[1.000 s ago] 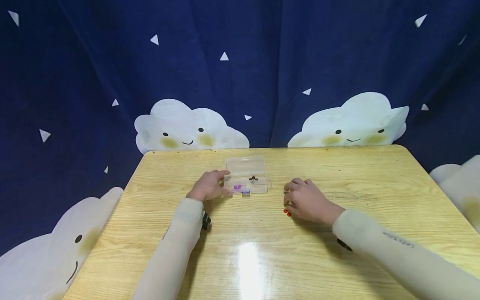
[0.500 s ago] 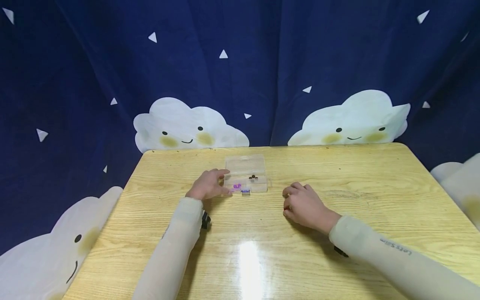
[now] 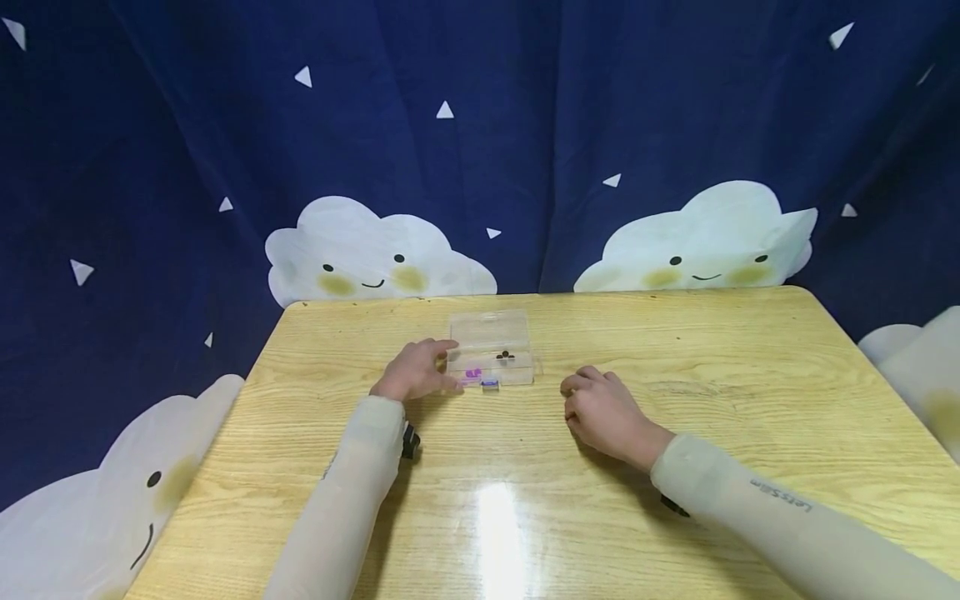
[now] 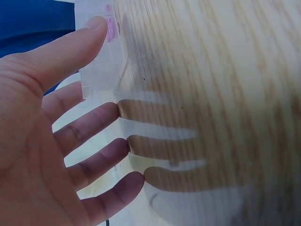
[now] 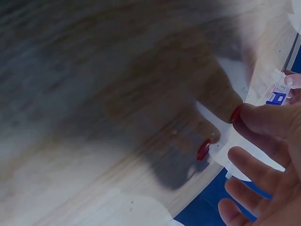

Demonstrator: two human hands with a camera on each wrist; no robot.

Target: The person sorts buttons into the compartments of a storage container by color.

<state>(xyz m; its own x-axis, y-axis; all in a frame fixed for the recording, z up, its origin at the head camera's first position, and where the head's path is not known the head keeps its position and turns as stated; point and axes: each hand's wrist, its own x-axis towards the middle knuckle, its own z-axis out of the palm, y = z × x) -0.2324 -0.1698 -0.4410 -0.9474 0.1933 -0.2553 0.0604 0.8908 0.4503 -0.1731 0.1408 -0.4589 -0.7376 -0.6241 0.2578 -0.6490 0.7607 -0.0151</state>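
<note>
A clear plastic box [image 3: 517, 372] with its lid raised stands near the far middle of the table. Pink pieces [image 3: 472, 374] lie at its left and small black pieces [image 3: 506, 356] towards its right. My left hand [image 3: 416, 369] grips the box's left end, thumb at the front and index finger behind; the other fingers are spread. To the right of the box, my right hand [image 3: 606, 415] pinches a small red bead-like piece [image 5: 236, 113] at the thumb tip, close to the tabletop. Another red piece [image 5: 203, 149] lies on the table beside it. In the head view, both are hidden by the hand.
A blue-purple catch or small block [image 3: 490, 384] sits at the box's front edge. The glossy wooden table [image 3: 480, 467] carries a bright light reflection. Behind it hangs a dark blue curtain [image 3: 510, 125] with white clouds.
My right hand has shifted slightly left and now covers the two red pieces that showed beside it one second ago. My left hand and the box have stayed put.
</note>
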